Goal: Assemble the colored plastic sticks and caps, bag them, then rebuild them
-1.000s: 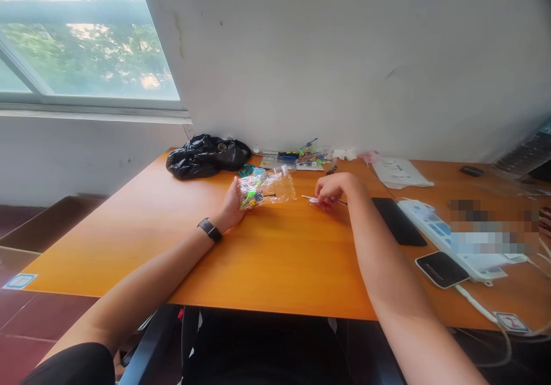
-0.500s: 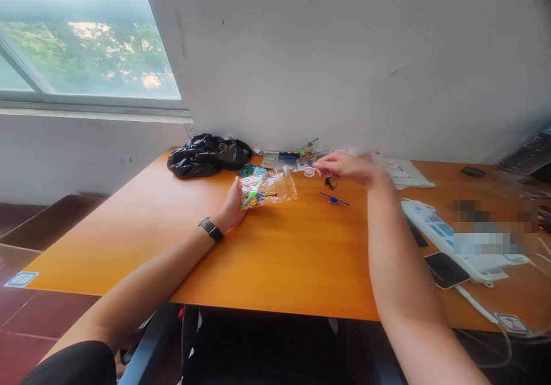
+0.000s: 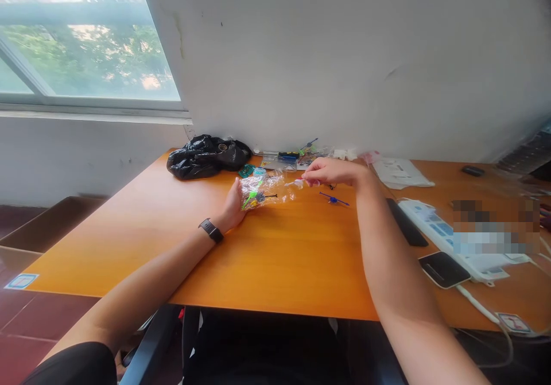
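My left hand (image 3: 233,206) is closed on the left end of a clear plastic bag (image 3: 275,185), held just over the table. Inside the bag show a green piece (image 3: 252,198), a dark rod-like piece and a bit of yellow. My right hand (image 3: 329,172) pinches a small pink and white piece (image 3: 297,183) at the bag's right end; its exact kind is too small to make out. Whether this piece is inside the bag's mouth or only in front of it, I cannot tell. A blue rod-shaped piece (image 3: 333,199) lies on the table below my right hand.
A black plastic bag (image 3: 202,158) lies at the back left. Behind my hands are assorted small parts and tools (image 3: 288,158). To the right are a white packet (image 3: 402,172), a white power strip (image 3: 443,233), a phone (image 3: 407,222) and a dark-topped device (image 3: 444,270) with a cable.
My right hand has moved left and slightly down, bringing the pink and white piece to the clear bag's right end. The left hand stays in place with the bag.
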Demonstrator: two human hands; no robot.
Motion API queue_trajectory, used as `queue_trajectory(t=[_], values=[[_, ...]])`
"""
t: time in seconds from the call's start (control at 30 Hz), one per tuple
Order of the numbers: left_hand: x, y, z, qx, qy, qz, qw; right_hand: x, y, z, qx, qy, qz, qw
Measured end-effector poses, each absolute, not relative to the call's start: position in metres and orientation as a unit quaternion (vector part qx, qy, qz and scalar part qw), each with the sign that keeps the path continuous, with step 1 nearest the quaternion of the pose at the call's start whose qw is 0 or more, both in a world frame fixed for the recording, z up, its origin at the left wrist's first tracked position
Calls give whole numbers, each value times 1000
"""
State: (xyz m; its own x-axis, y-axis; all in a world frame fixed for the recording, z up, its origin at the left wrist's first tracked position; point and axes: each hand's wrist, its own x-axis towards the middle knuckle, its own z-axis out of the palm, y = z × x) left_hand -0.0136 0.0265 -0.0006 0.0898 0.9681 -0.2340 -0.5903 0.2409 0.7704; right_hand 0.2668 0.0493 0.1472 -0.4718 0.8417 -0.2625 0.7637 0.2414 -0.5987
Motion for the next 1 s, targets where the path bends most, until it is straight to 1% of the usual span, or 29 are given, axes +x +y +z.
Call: queue_trajectory(t=[0.2, 0.37, 0.63, 0.87, 1.0], values=[[-12, 23, 2, 271, 370, 555, 694, 263, 53, 142, -471, -803, 359, 68], [-11, 19, 5, 289, 359, 550, 696, 269, 48, 150, -476, -805, 351, 58], [-10, 19, 5, 288, 371, 552, 689, 271, 46, 153, -453, -814, 356, 72], [-14, 19, 1, 307, 386, 538, 684, 276, 45, 152, -447, -800, 392, 74], [-11, 15, 4, 324, 362, 545, 684, 273, 48, 147, -452, -796, 393, 88]])
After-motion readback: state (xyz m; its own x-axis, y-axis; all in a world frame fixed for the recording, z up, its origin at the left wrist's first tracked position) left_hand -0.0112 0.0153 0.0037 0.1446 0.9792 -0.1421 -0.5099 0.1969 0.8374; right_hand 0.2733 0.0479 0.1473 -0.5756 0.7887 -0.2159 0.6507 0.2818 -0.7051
